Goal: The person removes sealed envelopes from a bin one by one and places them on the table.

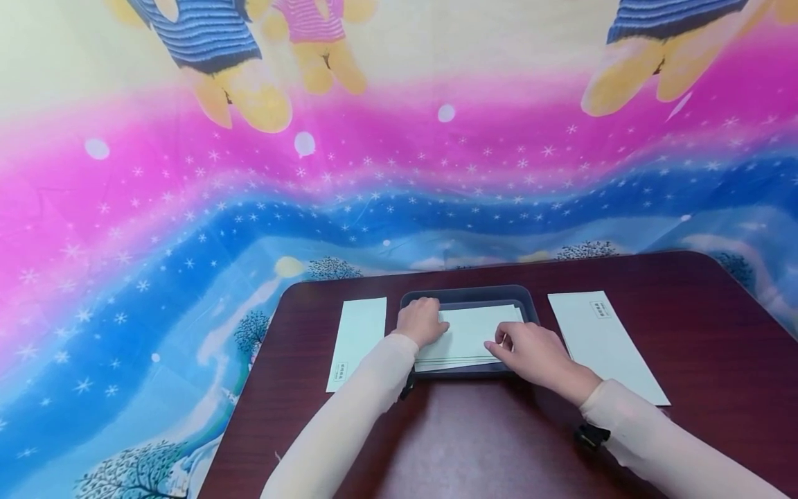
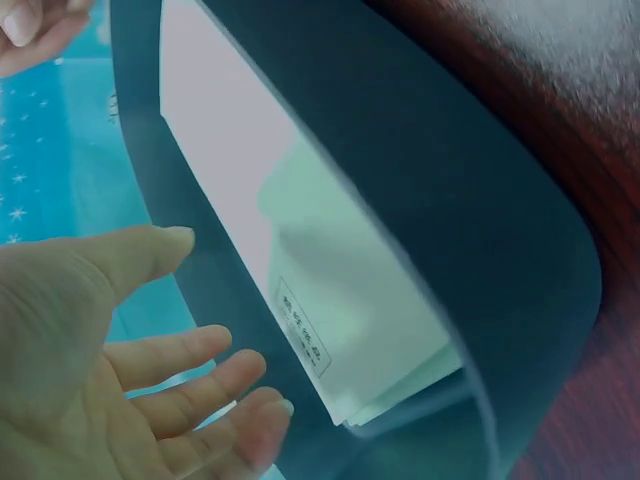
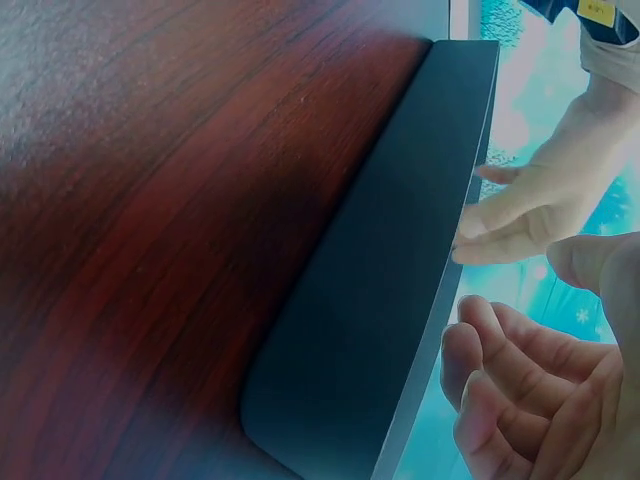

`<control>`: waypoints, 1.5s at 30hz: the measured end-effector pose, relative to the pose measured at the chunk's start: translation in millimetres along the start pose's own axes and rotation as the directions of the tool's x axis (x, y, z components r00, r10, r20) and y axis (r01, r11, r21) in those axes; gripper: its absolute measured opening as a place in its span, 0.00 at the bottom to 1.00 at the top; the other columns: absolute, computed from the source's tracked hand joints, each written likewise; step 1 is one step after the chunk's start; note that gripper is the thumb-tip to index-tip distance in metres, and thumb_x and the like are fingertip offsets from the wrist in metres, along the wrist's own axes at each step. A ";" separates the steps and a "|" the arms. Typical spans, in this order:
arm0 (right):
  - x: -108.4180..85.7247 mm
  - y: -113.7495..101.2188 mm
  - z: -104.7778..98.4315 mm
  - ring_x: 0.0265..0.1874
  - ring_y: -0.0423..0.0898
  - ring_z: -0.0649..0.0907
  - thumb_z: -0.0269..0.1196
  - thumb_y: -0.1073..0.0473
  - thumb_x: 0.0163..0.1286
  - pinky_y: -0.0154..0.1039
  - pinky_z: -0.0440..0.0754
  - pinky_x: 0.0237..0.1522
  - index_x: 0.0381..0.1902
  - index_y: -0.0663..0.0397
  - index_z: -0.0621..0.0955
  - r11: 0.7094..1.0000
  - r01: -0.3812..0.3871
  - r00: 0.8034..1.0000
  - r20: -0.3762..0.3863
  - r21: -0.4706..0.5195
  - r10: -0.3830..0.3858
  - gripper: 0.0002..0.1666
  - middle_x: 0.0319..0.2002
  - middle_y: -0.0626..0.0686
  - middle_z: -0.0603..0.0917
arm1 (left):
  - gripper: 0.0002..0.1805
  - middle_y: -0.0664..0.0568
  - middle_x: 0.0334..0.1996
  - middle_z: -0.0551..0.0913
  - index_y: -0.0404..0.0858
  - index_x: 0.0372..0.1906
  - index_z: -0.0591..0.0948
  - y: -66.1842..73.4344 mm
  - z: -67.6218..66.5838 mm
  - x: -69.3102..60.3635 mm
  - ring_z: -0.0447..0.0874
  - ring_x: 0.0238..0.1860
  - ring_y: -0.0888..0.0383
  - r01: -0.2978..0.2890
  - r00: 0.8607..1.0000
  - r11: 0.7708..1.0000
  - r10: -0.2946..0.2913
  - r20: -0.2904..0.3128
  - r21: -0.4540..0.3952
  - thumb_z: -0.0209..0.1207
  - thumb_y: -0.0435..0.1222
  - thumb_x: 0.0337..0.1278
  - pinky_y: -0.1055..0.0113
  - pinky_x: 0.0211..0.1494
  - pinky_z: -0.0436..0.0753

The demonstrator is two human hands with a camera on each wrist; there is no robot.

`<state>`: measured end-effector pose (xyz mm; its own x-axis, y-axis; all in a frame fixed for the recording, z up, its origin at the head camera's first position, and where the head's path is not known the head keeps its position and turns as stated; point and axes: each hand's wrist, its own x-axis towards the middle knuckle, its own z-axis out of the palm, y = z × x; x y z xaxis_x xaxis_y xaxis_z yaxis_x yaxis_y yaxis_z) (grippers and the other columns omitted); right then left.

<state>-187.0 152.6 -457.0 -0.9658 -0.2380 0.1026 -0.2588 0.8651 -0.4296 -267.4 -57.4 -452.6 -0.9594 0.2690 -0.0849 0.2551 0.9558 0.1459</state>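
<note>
A dark grey tray near the table's far edge holds a small stack of pale green envelopes; the left wrist view shows a printed box on the top envelope. My left hand is over the tray's left end, and in its wrist view the fingers of that hand are spread with nothing between them. At the stack's right end is my right hand, its fingers loosely bent and holding nothing in the right wrist view. Whether its fingertips touch the paper, I cannot tell.
One pale envelope lies left of the tray. Another pale envelope, larger in view, lies right of it, with a printed box near its top. Behind the dark red table hangs a printed cloth.
</note>
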 end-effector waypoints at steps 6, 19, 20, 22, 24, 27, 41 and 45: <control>1.0 -1.6 1.3 0.20 0.36 0.75 0.67 0.46 0.69 0.36 0.72 0.23 0.34 0.47 0.84 1.000 -0.006 1.000 0.011 -0.005 0.006 0.12 0.22 0.42 0.81 | 0.18 0.47 0.42 0.86 0.39 0.48 0.84 -3.3 4.3 6.0 0.86 0.44 0.50 -0.022 0.998 0.999 0.020 0.059 0.026 0.69 0.46 0.59 0.54 0.47 0.86; 3.7 -7.0 5.9 0.19 0.36 0.74 0.66 0.46 0.69 0.36 0.72 0.22 0.34 0.47 0.84 1.000 -0.007 1.000 0.027 -0.010 0.007 0.13 0.21 0.41 0.80 | 0.28 0.45 0.54 0.84 0.39 0.59 0.80 -9.6 6.9 7.0 0.83 0.56 0.47 0.001 0.990 1.000 -0.004 0.144 0.021 0.71 0.48 0.56 0.50 0.55 0.83; 3.6 -7.0 5.9 0.19 0.36 0.74 0.66 0.46 0.69 0.36 0.72 0.22 0.34 0.47 0.84 1.000 -0.007 1.000 0.028 -0.008 0.008 0.13 0.20 0.41 0.79 | 0.29 0.45 0.54 0.84 0.39 0.59 0.80 -9.6 7.2 7.5 0.83 0.55 0.47 -0.001 0.990 1.000 -0.004 0.143 0.029 0.71 0.49 0.56 0.51 0.55 0.84; 3.4 -7.1 5.9 0.19 0.36 0.74 0.66 0.46 0.69 0.36 0.72 0.22 0.34 0.47 0.84 1.000 -0.008 1.000 0.030 -0.007 0.008 0.13 0.20 0.41 0.79 | 0.30 0.44 0.54 0.83 0.40 0.60 0.80 -9.4 8.5 8.8 0.82 0.56 0.47 -0.006 0.991 0.999 0.000 0.135 0.044 0.71 0.50 0.56 0.51 0.54 0.84; 3.2 -7.1 5.8 0.18 0.36 0.74 0.66 0.46 0.69 0.36 0.72 0.22 0.35 0.48 0.84 1.000 -0.007 0.999 0.033 -0.008 0.007 0.13 0.19 0.41 0.79 | 0.33 0.44 0.56 0.82 0.41 0.63 0.79 -9.6 11.1 10.2 0.81 0.57 0.46 -0.013 0.993 0.997 0.004 0.122 0.070 0.71 0.51 0.55 0.51 0.54 0.84; 3.3 -7.2 6.1 0.18 0.37 0.74 0.66 0.46 0.69 0.36 0.72 0.22 0.35 0.48 0.84 1.000 -0.006 0.999 0.035 -0.009 0.007 0.13 0.19 0.41 0.79 | 0.36 0.44 0.59 0.80 0.43 0.66 0.77 -9.1 13.8 11.0 0.79 0.60 0.46 -0.026 0.996 0.993 0.015 0.092 0.119 0.71 0.52 0.54 0.51 0.58 0.82; 3.8 -7.4 9.1 0.18 0.37 0.74 0.66 0.45 0.69 0.36 0.73 0.22 0.35 0.48 0.84 1.000 -0.017 0.998 0.053 -0.015 0.018 0.13 0.19 0.41 0.78 | 0.38 0.45 0.57 0.78 0.44 0.62 0.80 -8.2 17.7 14.9 0.76 0.60 0.48 -0.039 0.999 0.971 0.042 -0.004 0.235 0.74 0.57 0.47 0.50 0.67 0.73; 4.3 -6.1 9.9 0.18 0.37 0.74 0.66 0.45 0.69 0.36 0.72 0.22 0.36 0.48 0.84 1.000 -0.025 0.998 0.057 -0.012 0.026 0.13 0.18 0.41 0.78 | 0.37 0.46 0.55 0.79 0.44 0.62 0.80 -8.8 17.3 15.2 0.78 0.57 0.49 -0.042 0.998 0.973 0.051 -0.034 0.227 0.74 0.56 0.48 0.52 0.64 0.76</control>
<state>-189.4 141.9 -462.8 -0.9699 -0.2403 0.0400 -0.2344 0.8760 -0.4215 -282.1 -59.6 -472.2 -0.9487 0.3131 -0.0437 0.3157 0.9457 -0.0777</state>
